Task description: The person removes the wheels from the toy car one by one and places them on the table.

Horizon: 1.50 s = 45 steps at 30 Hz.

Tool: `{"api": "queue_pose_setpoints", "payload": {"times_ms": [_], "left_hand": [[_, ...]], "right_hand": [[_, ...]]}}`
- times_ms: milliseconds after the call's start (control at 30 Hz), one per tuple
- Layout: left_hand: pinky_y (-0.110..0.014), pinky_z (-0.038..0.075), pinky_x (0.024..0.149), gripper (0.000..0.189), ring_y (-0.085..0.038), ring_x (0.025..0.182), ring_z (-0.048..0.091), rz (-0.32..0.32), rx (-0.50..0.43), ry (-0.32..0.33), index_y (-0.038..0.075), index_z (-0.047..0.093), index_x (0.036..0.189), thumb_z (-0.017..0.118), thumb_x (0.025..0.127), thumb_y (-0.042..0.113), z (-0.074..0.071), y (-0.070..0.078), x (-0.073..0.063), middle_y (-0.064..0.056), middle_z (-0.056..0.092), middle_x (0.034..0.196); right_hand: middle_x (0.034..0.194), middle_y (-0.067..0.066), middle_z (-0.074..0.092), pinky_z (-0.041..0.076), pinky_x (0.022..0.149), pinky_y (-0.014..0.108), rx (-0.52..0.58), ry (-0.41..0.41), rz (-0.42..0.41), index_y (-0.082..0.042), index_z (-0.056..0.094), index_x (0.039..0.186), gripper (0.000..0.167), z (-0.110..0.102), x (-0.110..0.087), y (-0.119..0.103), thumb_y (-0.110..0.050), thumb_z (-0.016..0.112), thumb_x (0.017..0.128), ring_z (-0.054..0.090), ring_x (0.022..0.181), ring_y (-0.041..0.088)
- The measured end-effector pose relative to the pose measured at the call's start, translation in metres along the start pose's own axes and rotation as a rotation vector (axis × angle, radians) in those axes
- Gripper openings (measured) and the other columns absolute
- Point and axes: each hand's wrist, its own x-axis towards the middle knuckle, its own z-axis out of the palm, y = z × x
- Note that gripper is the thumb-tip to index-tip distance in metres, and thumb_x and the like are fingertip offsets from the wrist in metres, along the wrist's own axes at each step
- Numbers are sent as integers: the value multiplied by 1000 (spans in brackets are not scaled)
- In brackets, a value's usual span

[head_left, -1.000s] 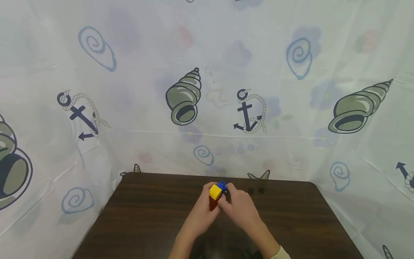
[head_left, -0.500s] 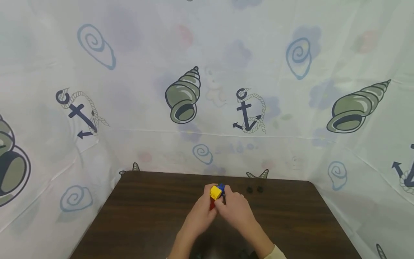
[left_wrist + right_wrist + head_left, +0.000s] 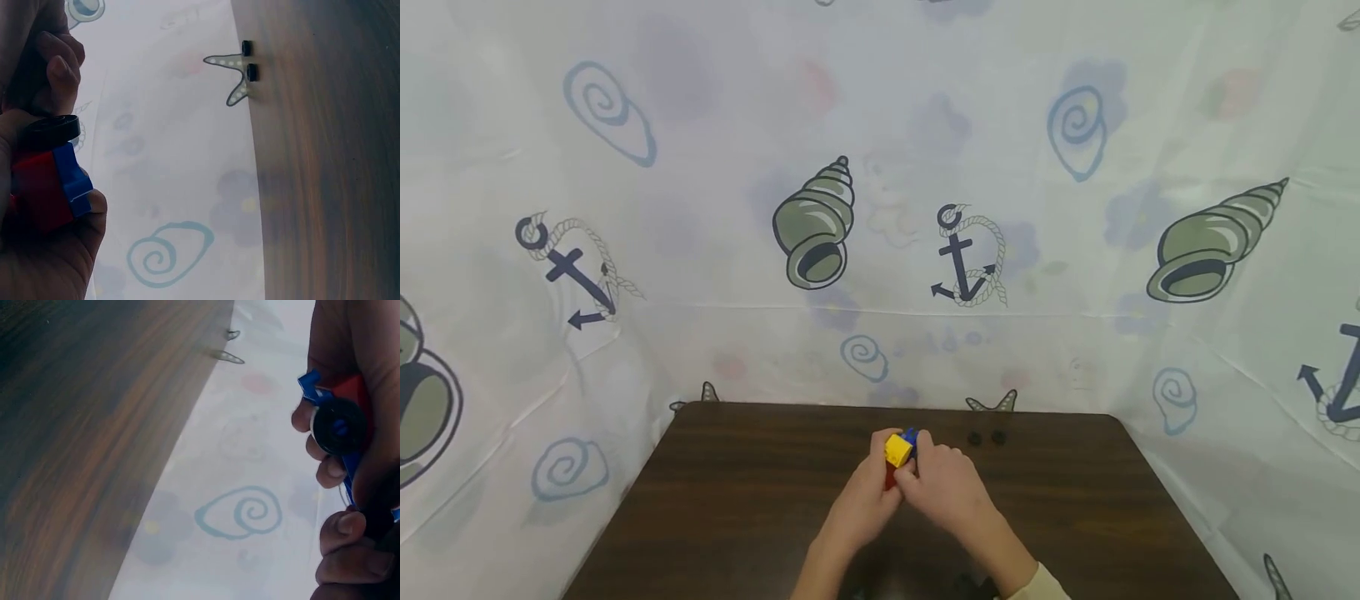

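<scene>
Both hands meet over a small toy car of plastic blocks, near the far middle of the table. My left hand [image 3: 859, 502] grips its body, with a yellow block [image 3: 898, 450] on top in the head view. From the left wrist, a red block [image 3: 40, 187], a blue piece [image 3: 75, 181] and a black wheel [image 3: 53, 132] show. The right wrist view shows a black wheel [image 3: 340, 425] with a blue centre on the near side. My right hand [image 3: 953, 492] pinches the car's right side with thumb and fingers; a dark part between these fingers is mostly hidden.
Two small black wheels [image 3: 997, 437] stand on the dark wooden table [image 3: 737, 492] near its far edge, right of the hands. Dark things [image 3: 970, 586] show at the bottom edge of the head view. A white printed cloth [image 3: 880, 250] hangs behind and beside the table.
My right thumb and fingers have closed in against the car, covering the dark part that showed between the hands. My left hand keeps its hold. The head view has shifted slightly.
</scene>
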Motion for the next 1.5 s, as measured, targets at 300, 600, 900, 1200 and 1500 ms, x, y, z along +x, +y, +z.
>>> {"api": "queue_pose_setpoints", "payload": {"times_ms": [300,600,900,1200,1500], "left_hand": [[-39,62,99,68,-14,97,66,0,-46,41,18,30,154,73,102,11,0,1,0,-10,67,128],[-43,65,90,65,-17,91,71,83,209,172,17,38,153,77,101,19,0,1,-1,-10,72,127],[-46,64,86,59,-21,97,74,51,186,181,20,42,149,77,101,22,-6,-2,0,-10,73,129],[-41,63,83,60,-18,94,72,-6,125,164,26,40,150,76,102,26,-11,0,-1,-6,74,125],[-29,58,86,52,-22,101,63,-30,-281,19,27,32,157,57,113,36,-17,5,-3,-13,59,129]], "right_hand": [[62,-2,48,39,46,26,11,13,-61,-9,52,105,28,-2,3,3,-32,62,93,44,45,13],[57,-6,38,28,43,24,12,181,-71,-12,55,95,21,11,-3,7,-29,64,100,33,42,8],[62,-8,40,31,49,27,75,157,-111,-17,51,93,13,10,-5,10,-22,52,106,36,49,8],[63,-11,44,33,51,26,261,155,-23,-29,60,107,8,3,-8,23,-31,54,113,38,50,7],[89,-13,69,51,66,26,432,202,5,-32,75,116,11,-5,-4,53,-36,70,107,59,72,9]]}}
